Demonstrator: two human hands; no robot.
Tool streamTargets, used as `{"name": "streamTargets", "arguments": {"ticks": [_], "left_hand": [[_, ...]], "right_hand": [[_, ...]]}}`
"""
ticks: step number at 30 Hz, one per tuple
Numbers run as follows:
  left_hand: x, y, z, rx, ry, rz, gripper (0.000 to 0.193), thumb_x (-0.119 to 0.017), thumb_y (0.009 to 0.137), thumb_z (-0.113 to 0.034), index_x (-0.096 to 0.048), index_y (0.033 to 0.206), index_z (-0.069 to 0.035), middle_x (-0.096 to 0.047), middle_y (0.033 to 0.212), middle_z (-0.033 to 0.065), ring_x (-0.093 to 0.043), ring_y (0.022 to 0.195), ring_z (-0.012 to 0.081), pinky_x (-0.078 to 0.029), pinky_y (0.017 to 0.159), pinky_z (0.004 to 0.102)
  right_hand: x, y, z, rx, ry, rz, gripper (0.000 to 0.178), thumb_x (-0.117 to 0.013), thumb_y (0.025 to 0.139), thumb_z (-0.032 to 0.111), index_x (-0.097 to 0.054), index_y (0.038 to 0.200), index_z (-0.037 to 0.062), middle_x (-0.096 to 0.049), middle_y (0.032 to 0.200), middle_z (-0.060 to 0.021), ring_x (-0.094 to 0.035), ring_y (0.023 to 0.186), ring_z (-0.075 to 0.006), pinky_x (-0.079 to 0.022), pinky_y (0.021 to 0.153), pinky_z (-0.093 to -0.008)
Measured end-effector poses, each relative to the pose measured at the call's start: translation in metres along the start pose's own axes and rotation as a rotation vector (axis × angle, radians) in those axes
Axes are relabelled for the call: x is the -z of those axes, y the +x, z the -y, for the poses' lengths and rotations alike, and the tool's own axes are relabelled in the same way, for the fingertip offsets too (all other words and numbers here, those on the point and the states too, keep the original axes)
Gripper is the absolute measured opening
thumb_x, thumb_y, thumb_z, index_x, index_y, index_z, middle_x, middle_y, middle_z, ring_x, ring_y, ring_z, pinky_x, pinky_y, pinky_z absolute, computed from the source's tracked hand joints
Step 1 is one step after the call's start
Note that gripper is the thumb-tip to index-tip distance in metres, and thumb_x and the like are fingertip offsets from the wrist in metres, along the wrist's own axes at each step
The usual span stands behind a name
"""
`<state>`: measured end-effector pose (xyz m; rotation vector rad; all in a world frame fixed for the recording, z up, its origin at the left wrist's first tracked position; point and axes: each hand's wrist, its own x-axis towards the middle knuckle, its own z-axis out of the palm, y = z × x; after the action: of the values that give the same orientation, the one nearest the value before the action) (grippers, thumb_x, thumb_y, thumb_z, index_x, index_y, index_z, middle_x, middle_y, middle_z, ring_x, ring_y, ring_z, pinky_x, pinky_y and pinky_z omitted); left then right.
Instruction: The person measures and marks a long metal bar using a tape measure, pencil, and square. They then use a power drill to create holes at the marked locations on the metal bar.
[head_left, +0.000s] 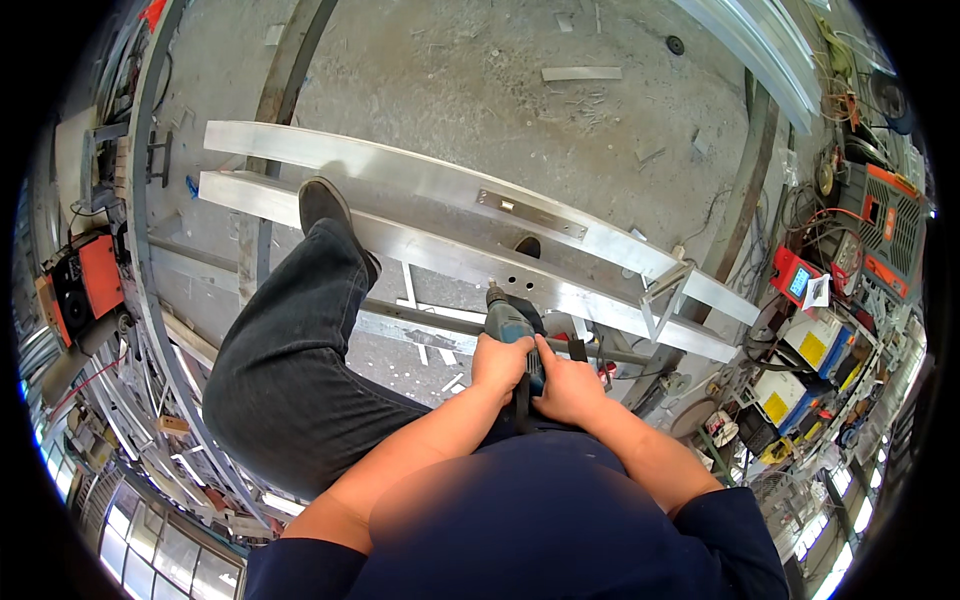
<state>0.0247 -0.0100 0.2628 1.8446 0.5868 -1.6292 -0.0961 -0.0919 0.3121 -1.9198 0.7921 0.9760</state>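
Observation:
A blue-grey power drill [512, 328] is held low in front of my body, its chuck pointing away from me. My left hand [498, 364] is closed around the drill's left side. From the right, my right hand [568, 386] also grips it, near the rear. The drill's tip is at the near edge of a long silvery metal bar [430, 248], next to two dark round holes; whether it touches the metal I cannot tell. My left shoe [325, 208] presses on this bar.
A second metal bar [390, 170] lies beyond, with a slotted plate [530, 214] on it. A small metal frame [664, 300] straddles the right ends. Dark steel beams [285, 85] run underneath. An orange-and-grey machine [885, 225] and cables stand right; offcuts litter the floor.

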Motion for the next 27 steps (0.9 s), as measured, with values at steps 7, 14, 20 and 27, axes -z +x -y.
{"name": "streamTargets", "arguments": {"ticks": [7, 14, 20, 27], "left_hand": [[0.001, 0.0, -0.002, -0.03, 0.072, -0.023, 0.048, -0.081, 0.089, -0.018, -0.058, 0.119, 0.011, -0.069, 0.108, 0.019, -0.07, 0.09, 0.0251, -0.058, 0.075, 0.0373], [0.004, 0.008, 0.005, -0.005, 0.079, -0.025, 0.047, -0.08, 0.09, -0.017, -0.057, 0.119, 0.01, -0.069, 0.108, 0.0197, -0.071, 0.091, 0.0258, -0.058, 0.075, 0.038], [0.005, 0.006, 0.0, -0.004, 0.092, -0.028, 0.047, -0.08, 0.09, -0.017, -0.056, 0.12, 0.011, -0.068, 0.109, 0.0202, -0.071, 0.092, 0.0263, -0.058, 0.076, 0.038], [0.005, 0.01, 0.003, -0.002, 0.107, -0.033, 0.047, -0.08, 0.09, -0.017, -0.057, 0.12, 0.011, -0.069, 0.109, 0.0201, -0.071, 0.092, 0.0261, -0.058, 0.077, 0.038]], "right_hand": [[-0.003, 0.004, -0.001, -0.007, 0.0, -0.026, 0.102, -0.078, 0.072, 0.027, -0.031, 0.157, -0.0025, -0.073, 0.1, -0.0232, -0.072, 0.085, -0.0429, -0.058, 0.079, -0.0508], [-0.007, 0.006, 0.001, -0.012, 0.029, -0.018, 0.103, -0.079, 0.072, 0.028, -0.031, 0.158, -0.0023, -0.073, 0.101, -0.0236, -0.072, 0.085, -0.044, -0.059, 0.079, -0.051], [-0.007, 0.007, 0.001, 0.002, 0.03, -0.031, 0.102, -0.079, 0.072, 0.028, -0.031, 0.157, -0.0029, -0.073, 0.101, -0.0241, -0.072, 0.084, -0.044, -0.059, 0.078, -0.0513], [-0.009, 0.01, 0.0, 0.0, 0.018, -0.03, 0.1, -0.078, 0.072, 0.028, -0.033, 0.156, -0.0041, -0.073, 0.1, -0.0231, -0.072, 0.083, -0.0428, -0.059, 0.077, -0.0507]]}}
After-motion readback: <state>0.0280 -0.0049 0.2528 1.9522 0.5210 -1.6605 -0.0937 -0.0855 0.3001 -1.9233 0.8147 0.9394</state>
